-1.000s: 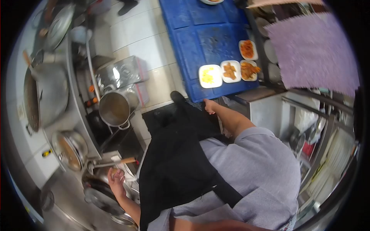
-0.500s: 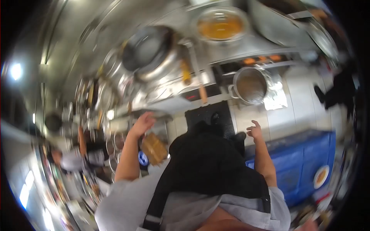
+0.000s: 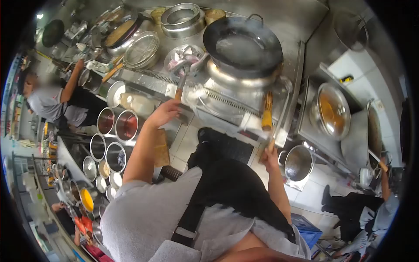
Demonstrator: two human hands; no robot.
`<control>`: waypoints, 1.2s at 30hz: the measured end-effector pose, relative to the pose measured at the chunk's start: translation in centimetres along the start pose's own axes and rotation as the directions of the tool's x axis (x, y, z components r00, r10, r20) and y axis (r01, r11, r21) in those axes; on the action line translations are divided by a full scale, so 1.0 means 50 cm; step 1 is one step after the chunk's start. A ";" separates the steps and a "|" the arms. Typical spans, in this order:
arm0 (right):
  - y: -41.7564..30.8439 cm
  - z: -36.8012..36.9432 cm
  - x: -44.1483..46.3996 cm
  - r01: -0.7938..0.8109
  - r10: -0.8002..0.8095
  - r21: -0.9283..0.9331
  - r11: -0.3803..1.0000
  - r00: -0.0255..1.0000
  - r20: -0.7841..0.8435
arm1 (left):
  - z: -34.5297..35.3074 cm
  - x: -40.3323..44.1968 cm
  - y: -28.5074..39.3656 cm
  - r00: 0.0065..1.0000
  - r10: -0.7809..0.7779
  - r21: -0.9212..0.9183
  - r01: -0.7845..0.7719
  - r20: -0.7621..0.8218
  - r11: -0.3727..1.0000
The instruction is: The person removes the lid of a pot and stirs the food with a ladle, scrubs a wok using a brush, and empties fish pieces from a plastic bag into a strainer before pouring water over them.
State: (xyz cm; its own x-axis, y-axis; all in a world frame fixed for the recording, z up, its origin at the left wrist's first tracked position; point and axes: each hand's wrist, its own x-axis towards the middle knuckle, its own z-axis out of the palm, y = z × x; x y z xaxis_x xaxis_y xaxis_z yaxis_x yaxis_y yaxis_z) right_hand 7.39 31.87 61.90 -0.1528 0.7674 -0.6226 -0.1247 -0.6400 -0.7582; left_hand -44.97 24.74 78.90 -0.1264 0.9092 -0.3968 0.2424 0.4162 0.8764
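My left hand is just below the wooden handle of a ladle; its fingers are stretched out, and whether they touch the handle I cannot tell. The ladle's metal end rests by a bowl of pinkish and white pieces. My right hand is closed around the wooden handle of a long tool at the stove's right front edge; the tool's far end is hard to make out. Between the hands, a black wok sits on the range, with a yellow bamboo brush in front of it.
Metal containers stand left. A pot is low at the right, beneath a pan of orange liquid. A co-worker stands left, another person right. A blue crate sits behind my right arm.
My view has swung to the right-hand side less and the stove more, bringing the wok ahead of me. My right hand, open before, now grips the long tool's handle. My left hand is near the ladle.
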 end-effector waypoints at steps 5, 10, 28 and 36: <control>-0.160 0.112 -0.075 0.123 -0.100 0.093 0.988 0.972 -0.214 | -0.224 0.103 -0.072 0.959 0.032 -0.241 -0.103 -0.282 0.965; -0.275 0.318 -0.115 0.271 -0.251 0.025 0.962 0.919 -0.305 | -0.278 0.199 -0.060 0.946 -0.084 -0.353 -0.034 -0.313 0.935; -0.658 1.194 0.505 0.047 0.005 -0.080 0.996 0.836 0.549 | -0.281 0.192 -0.121 0.954 -0.161 -0.410 0.045 -0.254 0.911; -0.627 1.429 0.738 0.430 -0.153 -0.568 0.702 0.870 0.470 | -0.219 0.111 -0.137 0.897 -0.335 -0.533 0.140 -0.289 0.834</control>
State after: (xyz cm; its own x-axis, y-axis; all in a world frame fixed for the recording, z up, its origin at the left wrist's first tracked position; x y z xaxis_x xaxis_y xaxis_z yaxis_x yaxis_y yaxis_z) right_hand -64.39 77.51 76.52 -0.5743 0.7470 -0.3348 0.4038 -0.0972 -0.9097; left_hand -57.89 26.78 73.68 -0.4727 0.6716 -0.5705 -0.3282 0.4666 0.8213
